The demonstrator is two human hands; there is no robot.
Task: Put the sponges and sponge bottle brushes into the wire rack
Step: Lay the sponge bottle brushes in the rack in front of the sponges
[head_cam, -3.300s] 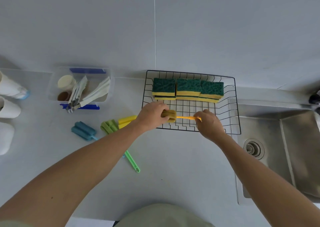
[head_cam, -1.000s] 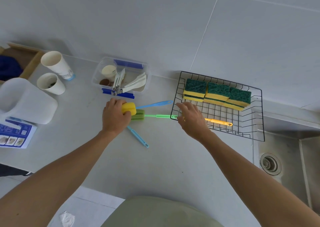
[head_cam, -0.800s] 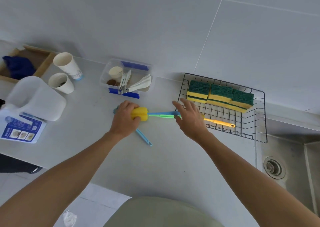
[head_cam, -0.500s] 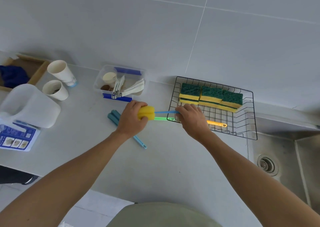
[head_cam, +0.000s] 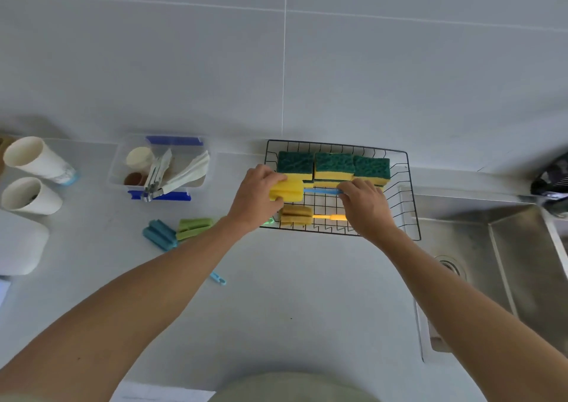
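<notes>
A black wire rack [head_cam: 408, 199] stands on the counter against the wall. Three green-and-yellow sponges [head_cam: 334, 166] line its back. A tan sponge brush with an orange handle [head_cam: 296, 215] lies along its front. Over the rack's middle I hold a bright yellow sponge brush with a blue handle [head_cam: 287, 190]: my left hand [head_cam: 256, 197] grips the sponge head and my right hand [head_cam: 365, 208] pinches the handle. On the counter to the left lie a green sponge brush [head_cam: 194, 227] and a blue sponge brush [head_cam: 159, 235], their handles partly hidden by my left arm.
A clear plastic box with blue clips [head_cam: 163, 168] holds small items left of the rack. Two paper cups [head_cam: 32, 177] and a white jug [head_cam: 18, 242] stand at the far left. A steel sink [head_cam: 498, 248] lies right of the rack.
Both hands carried the yellow sponge brush with the blue handle from the counter to the right, over the rack. The green and blue brushes stayed on the counter.
</notes>
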